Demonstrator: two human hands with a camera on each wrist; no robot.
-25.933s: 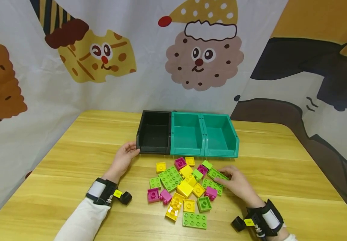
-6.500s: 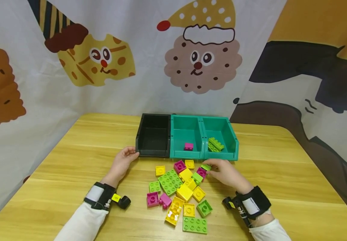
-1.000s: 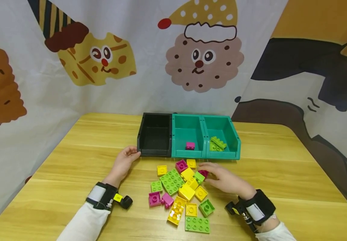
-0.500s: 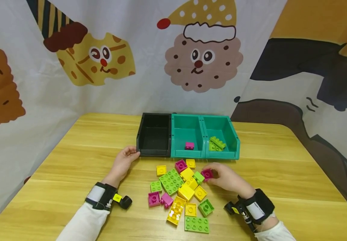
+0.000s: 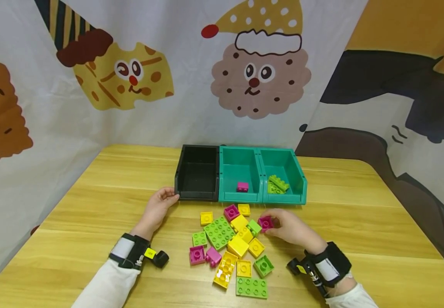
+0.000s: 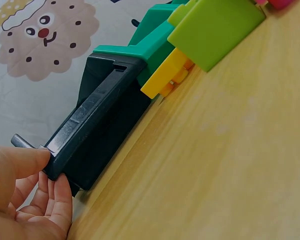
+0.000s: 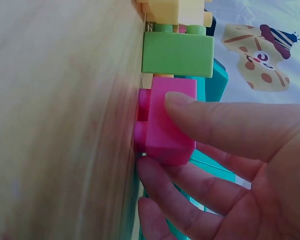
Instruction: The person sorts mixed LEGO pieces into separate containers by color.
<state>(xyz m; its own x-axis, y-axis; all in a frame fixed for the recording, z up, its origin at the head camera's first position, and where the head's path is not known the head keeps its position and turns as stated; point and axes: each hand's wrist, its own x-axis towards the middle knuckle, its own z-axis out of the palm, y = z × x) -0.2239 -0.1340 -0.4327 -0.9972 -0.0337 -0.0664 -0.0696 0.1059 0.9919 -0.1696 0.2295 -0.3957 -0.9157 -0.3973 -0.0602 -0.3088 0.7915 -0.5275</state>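
My right hand (image 5: 285,226) pinches a small pink brick (image 5: 265,223) between thumb and fingers at the right edge of a heap of bricks (image 5: 231,244); the right wrist view shows the pink brick (image 7: 165,125) just off the wooden table. My left hand (image 5: 159,204) rests against the front left corner of the black bin (image 5: 198,173), thumb on its rim (image 6: 65,140). The middle teal bin (image 5: 239,173) holds one pink brick (image 5: 242,187). The right teal bin (image 5: 283,173) holds green bricks (image 5: 276,185).
Yellow, green and pink bricks lie loose on the wooden table (image 5: 91,205) in front of the bins. A large green plate (image 5: 251,287) lies nearest me. A printed cloth backdrop (image 5: 129,85) hangs behind and to both sides of the table.
A second ago my right hand lay flat over the pink brick; it has since closed on the brick and lifted it slightly. The left hand has not moved.
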